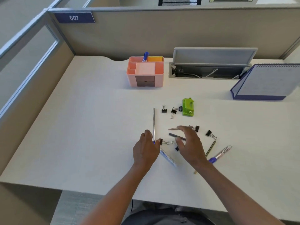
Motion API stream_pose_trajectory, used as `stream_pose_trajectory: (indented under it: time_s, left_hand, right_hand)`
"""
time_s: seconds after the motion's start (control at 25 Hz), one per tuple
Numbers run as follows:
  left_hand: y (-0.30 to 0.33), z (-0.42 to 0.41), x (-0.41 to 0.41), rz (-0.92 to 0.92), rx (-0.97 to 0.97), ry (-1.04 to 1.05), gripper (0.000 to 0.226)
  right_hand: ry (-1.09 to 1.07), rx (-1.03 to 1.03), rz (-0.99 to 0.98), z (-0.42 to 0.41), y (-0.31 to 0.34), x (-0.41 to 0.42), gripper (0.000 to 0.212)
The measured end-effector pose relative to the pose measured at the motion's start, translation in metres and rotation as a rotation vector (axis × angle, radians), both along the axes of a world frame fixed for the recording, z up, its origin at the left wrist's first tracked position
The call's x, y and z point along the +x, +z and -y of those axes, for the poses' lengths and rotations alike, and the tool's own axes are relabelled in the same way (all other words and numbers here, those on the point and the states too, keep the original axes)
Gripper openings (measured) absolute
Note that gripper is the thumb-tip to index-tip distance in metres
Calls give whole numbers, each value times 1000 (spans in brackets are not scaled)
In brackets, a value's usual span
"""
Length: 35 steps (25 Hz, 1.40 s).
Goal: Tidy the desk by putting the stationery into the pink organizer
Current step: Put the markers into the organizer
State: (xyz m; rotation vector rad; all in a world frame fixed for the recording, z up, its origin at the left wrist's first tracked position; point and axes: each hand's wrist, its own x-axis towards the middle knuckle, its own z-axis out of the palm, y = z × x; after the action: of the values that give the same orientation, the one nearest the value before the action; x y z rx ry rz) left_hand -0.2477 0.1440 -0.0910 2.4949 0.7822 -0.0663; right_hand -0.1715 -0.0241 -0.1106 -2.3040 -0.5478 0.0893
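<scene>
Left hand (pixel 146 148) curled by a pen (pixel 153 124) — right hand (pixel 190 143) hovers, fingers spread (empty).

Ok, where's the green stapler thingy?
In the head view, the green stapler lies on the desk, right of centre, beyond both hands, with black binder clips just to its left.

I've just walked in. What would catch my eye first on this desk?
Probably the pink organizer standing at the back of the white desk, a blue marker poking out of it. Then the bright green stapler mid-desk, with black binder clips scattered beside it.
</scene>
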Motion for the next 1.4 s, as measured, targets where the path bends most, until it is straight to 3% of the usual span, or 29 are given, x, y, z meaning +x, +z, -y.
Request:
stream_pose_trajectory:
  time_s: [0.16,0.32,0.48,0.76,1.0,1.12,1.4]
  left_hand:
    - [-5,18,-19,-197,89,-7,39]
    - [-9,35,-25,-258,28,6,47]
    - [-11,47,-24,-280,86,-35,59]
    - [-6,48,-19,-310,38,2,33]
    - [-1,44,-26,-254,11,50,25]
    - [10,32,-25,-124,36,51,19]
    - [23,-1,12,178,-32,-244,9]
  right_hand:
    - [63,-50,-22,18,-15,-29,36]
    - [87,-61,-56,21,-19,-44,29]
    - [103,-66,-122,21,-23,-51,25]
    - [76,-51,-182,18,-22,-53,23]
    - [43,8,-172,11,-13,-41,22]
    - [56,69,-189,-2,-2,-33,20]
    - [-11,321,-240,-49,45,4,33]
